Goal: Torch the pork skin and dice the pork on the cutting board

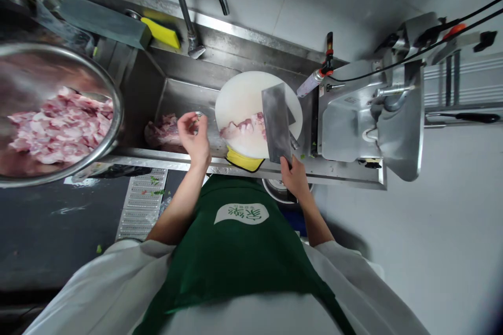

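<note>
Gripping the cleaver (276, 124) by its handle in a closed right hand (295, 176), best chop across the meat (247, 126) lying toward the cutting board's (241, 90) near-left edge; with the left hand (195, 138), loosely curled beyond the left edge, cannot tell if pinching anything, steady the meat, tucking fingertips clear of the blade

The right hand (294, 177) grips a cleaver (276, 120) over the right part of a round cutting board (239, 91), beside a meat strip (244, 126). The left hand (195, 141), fingers curled, hovers near the sink's (184, 95) front edge, beside a meat chunk (161, 132).
</note>
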Action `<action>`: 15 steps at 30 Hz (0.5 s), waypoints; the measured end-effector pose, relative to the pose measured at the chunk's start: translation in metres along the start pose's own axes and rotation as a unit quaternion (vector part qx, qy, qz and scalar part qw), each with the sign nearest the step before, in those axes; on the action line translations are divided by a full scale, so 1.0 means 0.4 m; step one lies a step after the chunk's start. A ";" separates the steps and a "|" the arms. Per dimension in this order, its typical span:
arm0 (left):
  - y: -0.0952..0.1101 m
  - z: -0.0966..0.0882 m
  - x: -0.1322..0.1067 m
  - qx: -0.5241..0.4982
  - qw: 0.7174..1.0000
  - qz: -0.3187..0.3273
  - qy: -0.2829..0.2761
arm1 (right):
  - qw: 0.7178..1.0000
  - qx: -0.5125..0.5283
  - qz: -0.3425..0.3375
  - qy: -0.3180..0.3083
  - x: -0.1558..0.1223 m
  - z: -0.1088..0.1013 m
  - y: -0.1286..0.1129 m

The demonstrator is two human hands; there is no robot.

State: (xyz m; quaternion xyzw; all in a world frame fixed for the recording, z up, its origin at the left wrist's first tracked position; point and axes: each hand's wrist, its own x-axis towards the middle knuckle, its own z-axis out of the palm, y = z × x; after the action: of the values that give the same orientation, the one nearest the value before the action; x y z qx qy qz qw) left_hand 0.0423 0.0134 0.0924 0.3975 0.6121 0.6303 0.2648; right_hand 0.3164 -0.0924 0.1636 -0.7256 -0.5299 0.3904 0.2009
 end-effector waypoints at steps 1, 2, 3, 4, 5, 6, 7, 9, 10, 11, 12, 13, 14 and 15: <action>-0.030 -0.012 0.009 0.018 0.999 0.000 0.033 | 0.997 -0.078 -0.003 0.008 0.006 0.010 0.006; -0.056 -0.024 0.014 0.040 0.998 0.003 0.055 | 0.989 -0.148 -0.006 0.006 0.012 0.024 0.009; -0.078 -0.033 0.015 0.064 0.996 0.008 0.065 | 0.979 -0.205 -0.007 -0.005 0.017 0.042 0.009; -0.097 -0.038 0.012 0.088 0.994 0.016 0.063 | 0.968 -0.248 -0.006 -0.028 0.023 0.062 0.005; -0.111 -0.038 0.006 0.111 0.992 0.027 0.053 | 0.959 -0.278 -0.003 -0.049 0.029 0.083 -0.003; -0.123 -0.032 -0.002 0.132 0.990 0.040 0.037 | 0.952 -0.300 0.000 -0.066 0.036 0.104 -0.012; -0.133 -0.022 -0.011 0.149 0.987 0.055 0.014 | 0.946 -0.314 0.004 -0.077 0.044 0.124 -0.022; -0.154 0.011 -0.027 0.178 0.979 0.082 -0.057 | 0.940 -0.329 0.009 -0.092 0.057 0.155 -0.039; -0.165 0.029 -0.032 0.190 0.972 0.091 -0.103 | 0.938 -0.334 0.012 -0.097 0.061 0.165 -0.044; -0.178 0.048 -0.035 0.202 0.963 0.096 -0.152 | 0.936 -0.338 0.014 -0.101 0.063 0.172 -0.047; -0.192 0.065 -0.036 0.215 0.951 0.096 -0.198 | 0.934 -0.342 0.016 -0.105 0.062 0.175 -0.047; -0.205 0.079 -0.036 0.229 0.939 0.093 -0.239 | 0.932 -0.345 0.018 -0.110 0.060 0.176 -0.045; -0.218 0.089 -0.035 0.243 0.928 0.086 -0.271 | 0.930 -0.348 0.022 -0.117 0.057 0.176 -0.043; -0.229 0.096 -0.036 0.255 0.918 0.079 -0.294 | 0.928 -0.350 0.025 -0.125 0.056 0.175 -0.042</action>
State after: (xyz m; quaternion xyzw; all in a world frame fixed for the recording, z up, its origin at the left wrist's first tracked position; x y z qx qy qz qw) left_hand 0.0679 0.0334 -0.0027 0.6659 0.6132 0.3262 0.2724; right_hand 0.2544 -0.0742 0.1244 -0.7084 -0.6353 0.2720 -0.1436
